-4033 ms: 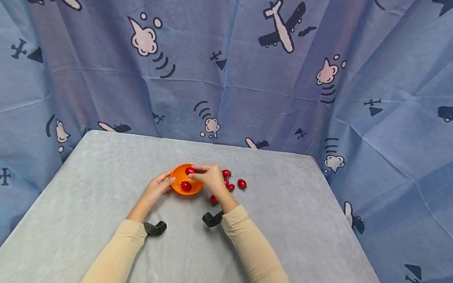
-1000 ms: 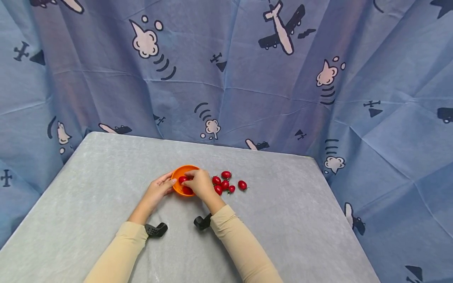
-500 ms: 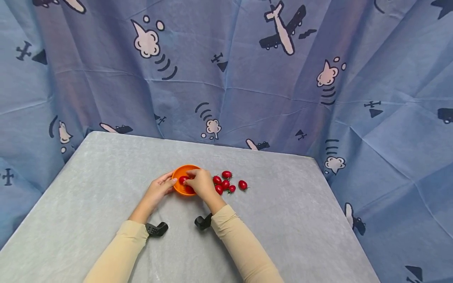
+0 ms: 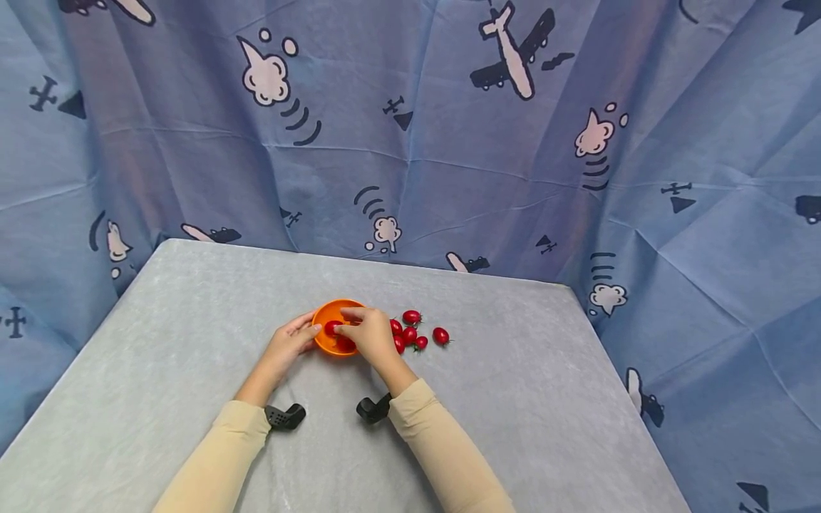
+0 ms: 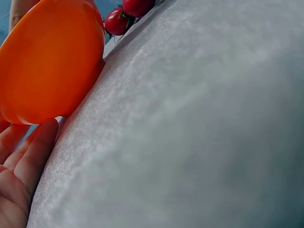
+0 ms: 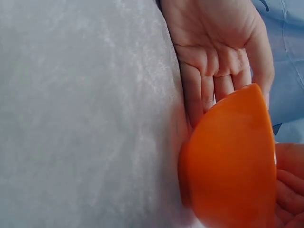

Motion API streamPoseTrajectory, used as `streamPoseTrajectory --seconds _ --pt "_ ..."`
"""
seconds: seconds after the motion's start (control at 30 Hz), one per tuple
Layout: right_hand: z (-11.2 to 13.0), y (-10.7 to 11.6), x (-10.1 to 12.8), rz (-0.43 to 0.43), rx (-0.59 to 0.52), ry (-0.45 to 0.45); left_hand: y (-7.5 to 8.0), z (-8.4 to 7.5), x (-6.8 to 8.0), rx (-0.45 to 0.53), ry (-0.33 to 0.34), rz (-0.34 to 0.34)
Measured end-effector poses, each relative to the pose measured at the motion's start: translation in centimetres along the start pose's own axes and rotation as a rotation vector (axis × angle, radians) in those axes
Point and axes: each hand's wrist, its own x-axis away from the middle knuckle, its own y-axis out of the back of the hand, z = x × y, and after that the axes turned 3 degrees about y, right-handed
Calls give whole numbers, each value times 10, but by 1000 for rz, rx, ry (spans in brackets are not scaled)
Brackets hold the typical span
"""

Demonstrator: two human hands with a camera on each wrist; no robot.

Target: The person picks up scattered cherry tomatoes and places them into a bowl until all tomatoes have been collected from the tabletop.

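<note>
Fingers of my left hand (image 4: 291, 343) lie straight against the side of the orange bowl (image 4: 323, 340) so it cannot slide on the table (image 4: 192, 320). My right hand (image 4: 367, 333) pinches a cherry tomato (image 4: 331, 327) over the bowl; more tomatoes (image 4: 410, 332) wait just beside.
</note>
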Motion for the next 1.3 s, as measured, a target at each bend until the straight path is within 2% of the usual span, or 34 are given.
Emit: streamPoseTrajectory --seconds 0.33,0.67,0.8,1.3 --pt "-1 12 12 -12 -92 5 0 -1 2 -6 0 9" --pt "2 39 25 -79 -322 -22 0 -3 2 -17 8 -5" --pt "0 48 31 -81 -347 -31 0 -4 3 -16 11 -5" --pt "-29 69 60 -200 -434 -123 0 1 0 -34 -4 -9"
